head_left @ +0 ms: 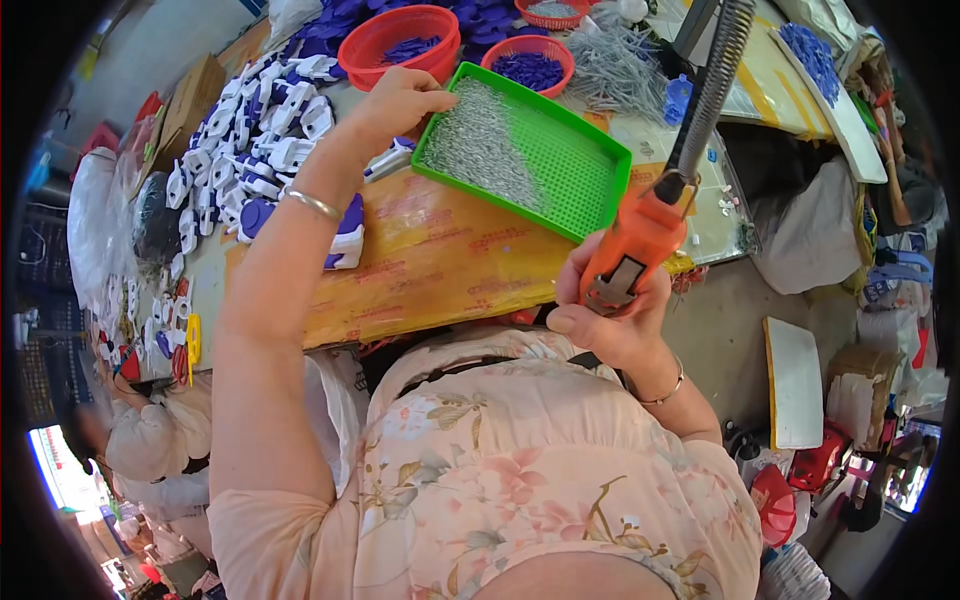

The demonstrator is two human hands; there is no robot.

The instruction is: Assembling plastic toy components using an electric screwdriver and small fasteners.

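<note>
A worker reaches for small metal pins while holding a power screwdriver at a cluttered bench (440,260).

The left hand (395,100) pinches at silver pins in the green mesh tray (585,170), far centre; the right hand (615,325) is clenched around the orange electric screwdriver (640,240), near right.

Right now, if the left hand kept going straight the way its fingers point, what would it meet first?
The left hand reaches over the near corner of the green tray. Going straight on, its fingertips would probably first meet the pile of thin metal pins inside, though their height above it is unclear.
</note>
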